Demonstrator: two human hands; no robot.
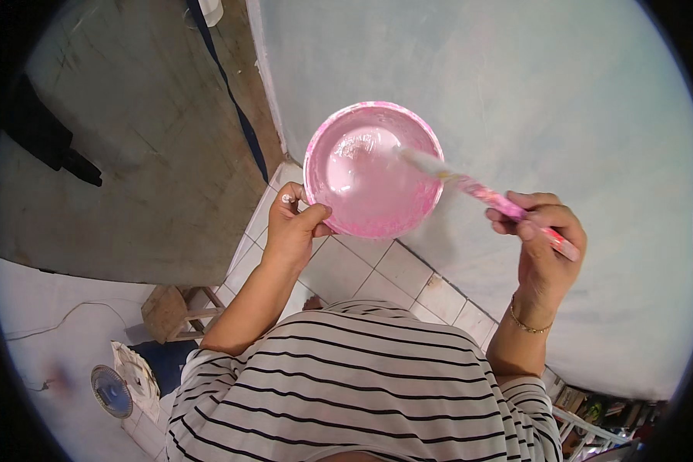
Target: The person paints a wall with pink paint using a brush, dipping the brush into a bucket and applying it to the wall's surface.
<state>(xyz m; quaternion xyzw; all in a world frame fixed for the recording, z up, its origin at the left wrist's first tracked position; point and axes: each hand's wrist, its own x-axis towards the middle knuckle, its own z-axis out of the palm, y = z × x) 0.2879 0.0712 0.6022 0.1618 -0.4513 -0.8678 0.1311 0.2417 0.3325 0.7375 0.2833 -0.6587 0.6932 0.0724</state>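
My left hand grips the near-left rim of a round pink tub, the thumb lying over its edge. Whitish-pink liquid, perhaps paint, shines on the tub's bottom, and pink smears coat its inner wall. In my right hand is a brush with a pink, paint-smeared handle, held between thumb and fingers. Its pale head is blurred and reaches over the tub's right rim; whether it touches the liquid I cannot tell. A white spot marks a finger of my left hand.
A pale blue-grey wall rises in front and to the right. At left stands a dark, scuffed panel with a blue strap hanging near its edge. A wooden stool, a fan and white floor tiles lie lower down.
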